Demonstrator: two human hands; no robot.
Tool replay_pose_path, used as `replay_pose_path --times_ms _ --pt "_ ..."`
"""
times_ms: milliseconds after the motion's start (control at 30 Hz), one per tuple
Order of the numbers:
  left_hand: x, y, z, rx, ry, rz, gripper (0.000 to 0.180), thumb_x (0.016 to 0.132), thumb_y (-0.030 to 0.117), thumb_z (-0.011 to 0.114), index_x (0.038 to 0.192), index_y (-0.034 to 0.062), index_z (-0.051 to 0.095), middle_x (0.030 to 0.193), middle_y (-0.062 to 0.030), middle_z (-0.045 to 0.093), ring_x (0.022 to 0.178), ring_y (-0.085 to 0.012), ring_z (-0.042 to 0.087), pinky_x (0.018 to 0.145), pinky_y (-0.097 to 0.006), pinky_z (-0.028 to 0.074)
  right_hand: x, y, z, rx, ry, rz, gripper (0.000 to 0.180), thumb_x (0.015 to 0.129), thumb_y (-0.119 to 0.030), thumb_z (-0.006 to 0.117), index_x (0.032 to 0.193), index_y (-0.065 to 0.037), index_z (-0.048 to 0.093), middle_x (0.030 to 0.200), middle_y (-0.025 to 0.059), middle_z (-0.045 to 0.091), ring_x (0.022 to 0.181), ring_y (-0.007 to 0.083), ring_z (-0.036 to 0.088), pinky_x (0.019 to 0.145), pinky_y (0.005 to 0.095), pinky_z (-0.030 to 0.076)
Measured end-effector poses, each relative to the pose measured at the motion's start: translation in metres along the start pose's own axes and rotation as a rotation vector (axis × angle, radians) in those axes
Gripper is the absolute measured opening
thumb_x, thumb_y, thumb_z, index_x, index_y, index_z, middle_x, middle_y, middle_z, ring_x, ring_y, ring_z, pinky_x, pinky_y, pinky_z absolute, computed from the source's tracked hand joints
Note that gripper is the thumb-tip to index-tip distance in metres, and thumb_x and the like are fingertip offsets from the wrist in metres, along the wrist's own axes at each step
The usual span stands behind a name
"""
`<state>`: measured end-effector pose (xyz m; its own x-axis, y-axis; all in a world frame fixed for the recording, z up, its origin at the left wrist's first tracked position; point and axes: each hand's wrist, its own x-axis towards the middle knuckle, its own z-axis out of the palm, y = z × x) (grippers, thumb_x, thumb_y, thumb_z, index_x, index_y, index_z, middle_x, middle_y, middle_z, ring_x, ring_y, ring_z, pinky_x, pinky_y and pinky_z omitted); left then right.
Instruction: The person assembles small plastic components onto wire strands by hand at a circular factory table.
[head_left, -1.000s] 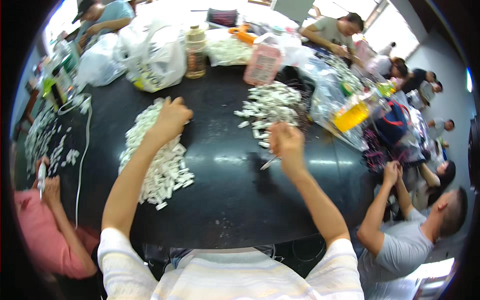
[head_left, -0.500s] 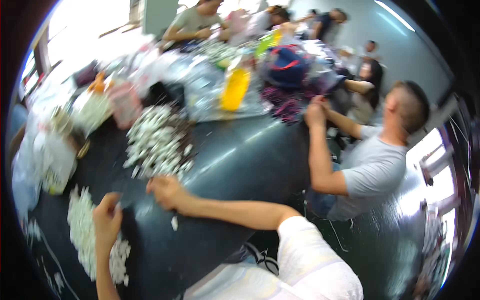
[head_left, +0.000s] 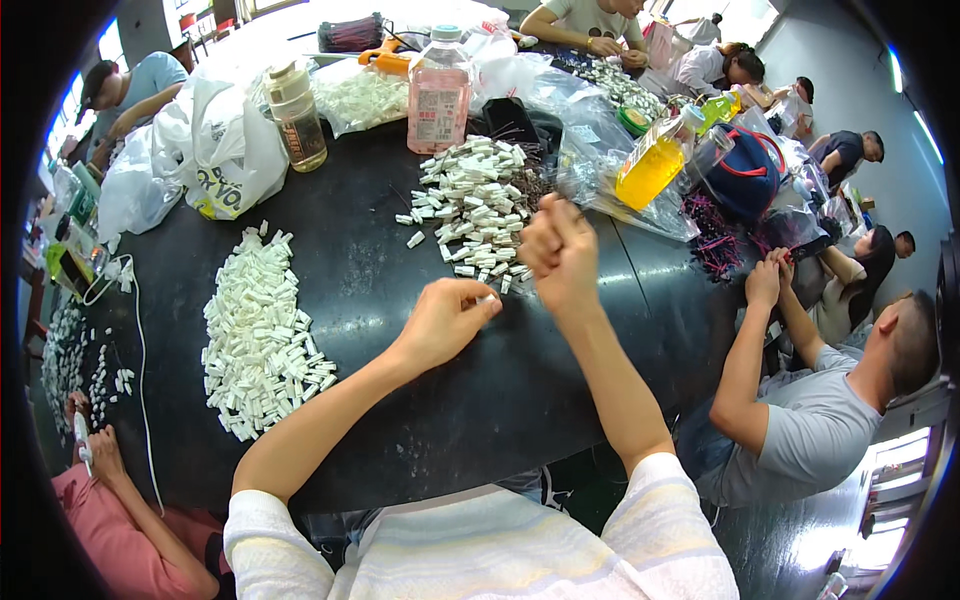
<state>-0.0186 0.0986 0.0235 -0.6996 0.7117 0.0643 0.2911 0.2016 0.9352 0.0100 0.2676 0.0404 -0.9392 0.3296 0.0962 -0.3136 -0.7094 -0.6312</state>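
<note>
My left hand (head_left: 450, 322) is closed, its thumb and finger pinching a small white plastic piece (head_left: 488, 298) just in front of a heaped pile of similar white pieces (head_left: 475, 200). To its right my right hand (head_left: 560, 250) is raised with curled fingers, by the pile's right edge. Whatever those fingers hold, if anything, is too small to make out. Thin dark brown strands (head_left: 530, 190) lie along that edge, partly behind the right hand. Left of my left forearm spreads a second pile of white pieces (head_left: 262, 340).
Behind the piles stand a pink-liquid bottle (head_left: 438, 95), a clear tumbler (head_left: 297, 125), a white plastic bag (head_left: 225, 150) and a yellow-liquid bottle (head_left: 655, 165). Co-workers sit at left, right and the far end. A white cable (head_left: 143, 370) crosses the left side of the black table (head_left: 400, 455).
The view has turned and straightened. My left hand has gone from the left pile to the front of the heaped pile; my right hand has moved right, to that pile's right edge.
</note>
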Motion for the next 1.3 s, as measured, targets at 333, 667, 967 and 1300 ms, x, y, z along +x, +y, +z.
replay_pose_path --times_ms 333,667,967,1300 --pt "0.011 -0.012 -0.051 -0.804 0.011 -0.286 0.023 0.086 0.004 0.046 0.104 -0.0073 0.054 0.081 -0.0095 0.055 0.072 -0.0145 0.054 0.070 -0.031 0.048 -0.001 -0.012 -0.005 -0.501 0.075 -0.110 0.015 0.091 -0.013 0.045 0.091 -0.001 0.053 0.053 -0.0042 0.035 0.041 0.0026 0.025 0.036 0.0196 0.017" --pt "-0.069 -0.039 -0.059 -1.227 0.232 -0.343 0.019 0.091 0.006 0.043 0.098 -0.0097 0.050 0.103 -0.0240 0.052 0.104 -0.0376 0.052 0.093 -0.040 0.045 -0.066 0.072 0.026 -0.496 -0.203 0.496 0.008 0.087 -0.011 0.052 0.087 -0.003 0.048 0.054 -0.0053 0.035 0.043 0.0025 0.028 0.038 0.0197 0.018" --pt "-0.077 -0.040 -0.054 -1.088 0.121 -0.264 0.032 0.087 0.003 0.048 0.113 -0.0157 0.044 0.104 -0.0220 0.053 0.102 -0.0310 0.054 0.092 -0.034 0.045 -0.068 0.078 0.021 -0.610 -0.213 0.407 0.009 0.085 -0.010 0.054 0.081 -0.003 0.049 0.058 -0.0029 0.043 0.045 0.0030 0.033 0.040 0.0194 0.022" --pt "-0.082 -0.036 -0.063 -0.758 0.059 -0.318 0.021 0.089 0.008 0.048 0.102 -0.0066 0.056 0.075 -0.0099 0.058 0.052 -0.0092 0.053 0.041 -0.017 0.039 -0.072 0.075 0.024 -0.850 -0.193 0.266 0.008 0.076 0.000 0.057 0.072 -0.003 0.051 0.061 -0.0067 0.044 0.054 -0.0004 0.037 0.047 0.0171 0.027"
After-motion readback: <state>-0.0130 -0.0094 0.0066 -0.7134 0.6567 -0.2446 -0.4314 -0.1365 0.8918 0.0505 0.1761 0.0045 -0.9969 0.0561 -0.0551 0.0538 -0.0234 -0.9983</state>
